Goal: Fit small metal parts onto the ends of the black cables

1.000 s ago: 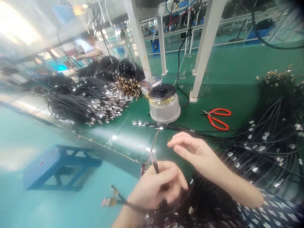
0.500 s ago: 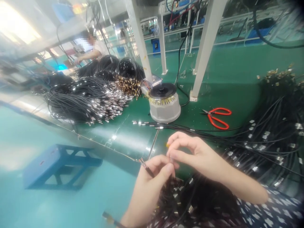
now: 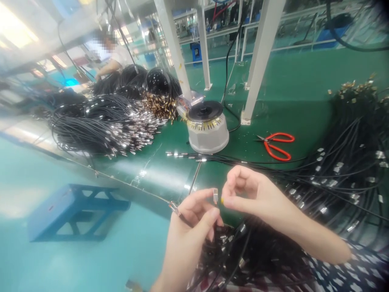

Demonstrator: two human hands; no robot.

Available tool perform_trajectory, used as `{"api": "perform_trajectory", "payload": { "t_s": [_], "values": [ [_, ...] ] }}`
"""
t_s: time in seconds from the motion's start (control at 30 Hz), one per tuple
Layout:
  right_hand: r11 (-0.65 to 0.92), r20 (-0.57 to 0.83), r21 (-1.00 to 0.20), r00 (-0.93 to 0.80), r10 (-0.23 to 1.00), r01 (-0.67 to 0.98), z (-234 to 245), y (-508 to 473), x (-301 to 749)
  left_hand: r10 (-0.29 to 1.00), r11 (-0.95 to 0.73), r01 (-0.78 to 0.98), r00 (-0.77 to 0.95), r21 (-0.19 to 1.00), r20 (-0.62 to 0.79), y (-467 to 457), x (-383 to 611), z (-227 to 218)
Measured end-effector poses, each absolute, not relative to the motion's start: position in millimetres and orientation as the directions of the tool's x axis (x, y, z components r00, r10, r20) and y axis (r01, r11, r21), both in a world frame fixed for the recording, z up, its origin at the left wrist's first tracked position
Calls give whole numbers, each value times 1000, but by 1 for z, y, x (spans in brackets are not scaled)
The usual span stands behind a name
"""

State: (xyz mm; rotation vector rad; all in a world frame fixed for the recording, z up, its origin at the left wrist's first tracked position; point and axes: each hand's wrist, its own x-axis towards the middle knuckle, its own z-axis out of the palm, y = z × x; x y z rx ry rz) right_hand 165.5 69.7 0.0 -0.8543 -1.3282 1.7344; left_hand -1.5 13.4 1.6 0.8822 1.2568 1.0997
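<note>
My left hand is closed around a thin black cable, whose silver connector end sticks out to the left past the base of the index finger. A second small silver connector stands upright at the tip of that index finger. Just to its right, my right hand pinches a tiny yellow piece between thumb and fingers; the other fingers are curled. A narrow gap separates the yellow piece from the silver connector. Below both hands hang many black cables with silver connectors.
Red-handled nippers lie on the green tabletop, beside a grey round dispenser with a black top. Coiled cable bundles are heaped at left, with a co-worker beyond. A blue stool stands on the floor.
My right hand has drawn away to the right from the left fingers, with the yellow piece in its pinch. The silver connector at my left index fingertip now shows clearly.
</note>
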Motion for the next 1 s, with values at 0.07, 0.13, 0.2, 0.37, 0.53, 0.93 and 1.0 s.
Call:
{"api": "perform_trajectory", "payload": {
  "t_s": [0.07,0.13,0.2,0.37,0.53,0.93,1.0],
  "values": [
    [-130,-40,-979,-476,879,-159,0,70,165,960,273,-127,-28,953,-279,14,-1,2],
    [-112,-32,-984,-474,880,-141,1,71,164,960,273,-118,-29,955,-278,14,-1,2],
    [-102,-32,-987,-468,883,-125,2,71,164,960,273,-126,-29,954,-278,13,-1,1],
    [-76,-31,-993,-433,901,-85,5,70,163,959,271,-134,-45,953,-279,12,0,1],
    [-84,-48,-994,-401,915,-73,7,67,160,959,272,-123,-44,954,-279,11,0,2],
    [-27,-31,-999,-324,945,17,16,63,156,958,268,-139,-65,953,-279,10,1,3],
    [-23,-31,-999,-323,946,28,15,64,157,958,270,-146,-63,952,-281,9,2,3]
  ]
}}
